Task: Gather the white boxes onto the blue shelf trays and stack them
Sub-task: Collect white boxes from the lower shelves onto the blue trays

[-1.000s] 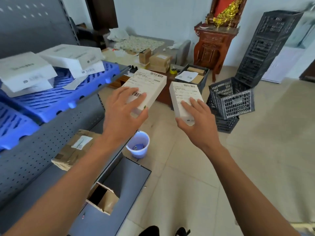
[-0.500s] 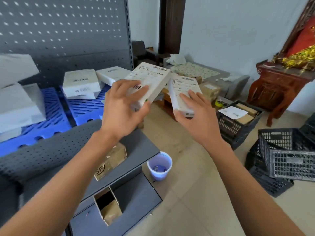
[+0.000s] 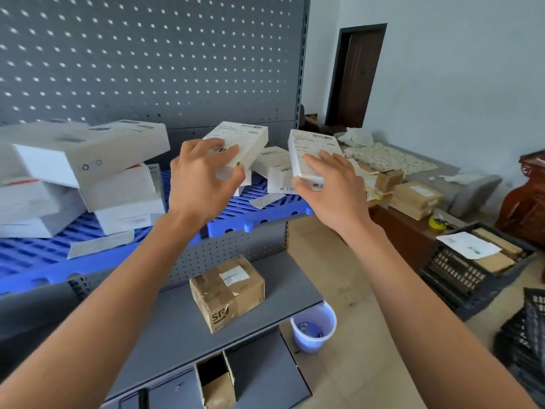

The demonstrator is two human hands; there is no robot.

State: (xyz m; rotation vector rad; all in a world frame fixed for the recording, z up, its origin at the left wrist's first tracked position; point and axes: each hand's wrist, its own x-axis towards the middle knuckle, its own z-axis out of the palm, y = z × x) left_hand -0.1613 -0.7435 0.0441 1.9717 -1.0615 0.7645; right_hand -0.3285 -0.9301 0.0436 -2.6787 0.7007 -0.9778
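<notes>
A leaning heap of white boxes (image 3: 88,172) is seen at the far left on the blue shelf trays (image 3: 38,252); its number cannot be told for blur, though at least four are made out. A loose paper slip (image 3: 100,247) lies on the tray in front of the heap. Behind everything stands the grey pegboard panel (image 3: 147,54). The left hand (image 3: 203,180) is held over the tray, one labelled white box (image 3: 239,140) being gripped with fingers curled over its top and the thumb beneath. Behind the two hands a small white box (image 3: 274,168) rests on the tray. The right hand (image 3: 330,187) grips a second labelled box (image 3: 312,152), tilted, at the tray's right end, fingers laid over its face and the thumb at its lower edge. The two held boxes are apart. On the grey lower shelf (image 3: 182,329) one brown carton (image 3: 227,290) stands, and one open carton (image 3: 216,382) lies lower still. One blue bucket (image 3: 314,327) stands on the floor beside the shelf. At the right, two brown parcels (image 3: 413,199) are stacked, and one black crate (image 3: 472,270) holds papers and parcels.
</notes>
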